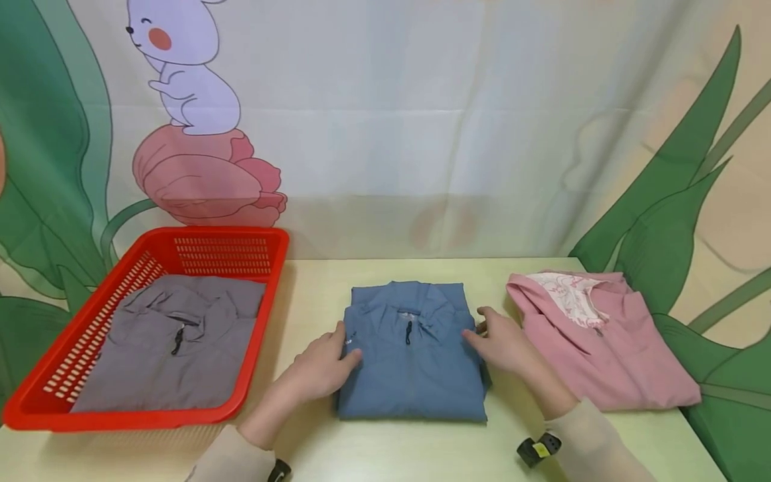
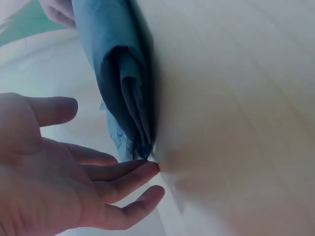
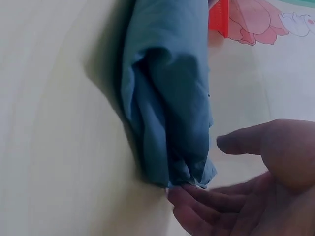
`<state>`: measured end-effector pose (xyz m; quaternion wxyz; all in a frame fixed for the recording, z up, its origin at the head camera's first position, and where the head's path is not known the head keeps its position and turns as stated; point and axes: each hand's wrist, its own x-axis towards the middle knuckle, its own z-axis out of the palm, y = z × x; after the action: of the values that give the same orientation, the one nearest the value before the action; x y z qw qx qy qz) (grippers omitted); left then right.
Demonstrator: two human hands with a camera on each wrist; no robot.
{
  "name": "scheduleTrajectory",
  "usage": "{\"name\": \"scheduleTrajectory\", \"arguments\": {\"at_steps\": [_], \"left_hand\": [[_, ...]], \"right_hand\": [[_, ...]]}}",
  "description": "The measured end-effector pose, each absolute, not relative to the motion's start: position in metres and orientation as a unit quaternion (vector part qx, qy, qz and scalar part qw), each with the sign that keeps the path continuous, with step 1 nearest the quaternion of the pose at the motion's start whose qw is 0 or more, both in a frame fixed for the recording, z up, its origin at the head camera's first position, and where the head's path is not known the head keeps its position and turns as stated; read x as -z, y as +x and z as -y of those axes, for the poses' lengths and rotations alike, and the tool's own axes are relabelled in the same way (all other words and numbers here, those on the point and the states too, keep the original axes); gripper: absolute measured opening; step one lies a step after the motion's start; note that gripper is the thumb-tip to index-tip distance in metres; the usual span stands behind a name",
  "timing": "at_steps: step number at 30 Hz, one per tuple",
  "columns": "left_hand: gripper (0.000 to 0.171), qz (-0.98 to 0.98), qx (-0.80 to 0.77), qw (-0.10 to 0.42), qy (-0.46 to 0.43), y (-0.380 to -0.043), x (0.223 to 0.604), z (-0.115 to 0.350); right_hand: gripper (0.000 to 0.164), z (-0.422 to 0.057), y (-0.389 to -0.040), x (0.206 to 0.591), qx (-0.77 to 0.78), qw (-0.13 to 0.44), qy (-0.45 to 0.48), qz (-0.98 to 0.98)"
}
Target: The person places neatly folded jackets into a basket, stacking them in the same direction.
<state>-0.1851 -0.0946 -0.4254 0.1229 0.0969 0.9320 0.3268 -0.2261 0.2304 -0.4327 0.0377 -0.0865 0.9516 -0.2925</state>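
Note:
A folded blue jacket (image 1: 415, 375) with a black zip pull lies on the table, collar toward the back. At its left side is my left hand (image 1: 322, 361), fingers extended and thumb apart over the edge. My right hand (image 1: 502, 340) is at the right side in the same manner. In the left wrist view, the left hand's fingertips (image 2: 152, 169) meet the lower end of the folded blue layers. The right wrist view has the right hand's fingertips (image 3: 179, 196) under the corner of the fold, with the thumb standing off the cloth.
On the left stands a red plastic basket (image 1: 278, 268) with a folded grey jacket (image 1: 162, 375) inside. A folded pink jacket (image 1: 626, 355) with a patterned lining lies on the right. Behind the pale table (image 1: 319, 274) hangs a printed curtain (image 1: 385, 134).

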Motion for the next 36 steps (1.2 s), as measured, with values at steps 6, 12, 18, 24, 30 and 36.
{"name": "scheduleTrajectory", "arguments": {"at_steps": [6,12,18,24,30,36], "left_hand": [[0.07,-0.914,-0.37,0.139,0.088,-0.191,0.424,0.094],[0.069,-0.867,-0.469,0.158,0.053,-0.195,0.422,0.093],[0.073,-0.812,-0.562,0.156,-0.011,-0.2,0.422,0.093],[0.069,-0.794,-0.585,0.159,-0.039,-0.205,0.425,0.093],[0.064,-0.761,-0.623,0.174,-0.045,-0.209,0.429,0.09],[0.06,-0.734,-0.652,0.184,-0.053,-0.21,0.431,0.089]], "right_hand": [[0.049,-0.229,-0.224,0.434,0.283,0.056,-0.093,-0.953],[0.058,-0.222,-0.224,0.438,0.279,0.059,-0.108,-0.952],[0.068,-0.217,-0.224,0.439,0.313,0.084,-0.117,-0.939],[0.068,-0.218,-0.224,0.438,0.36,0.099,-0.115,-0.92],[0.072,-0.218,-0.228,0.442,0.44,0.117,-0.073,-0.887],[0.067,-0.22,-0.232,0.448,0.554,0.138,-0.029,-0.82]]}}
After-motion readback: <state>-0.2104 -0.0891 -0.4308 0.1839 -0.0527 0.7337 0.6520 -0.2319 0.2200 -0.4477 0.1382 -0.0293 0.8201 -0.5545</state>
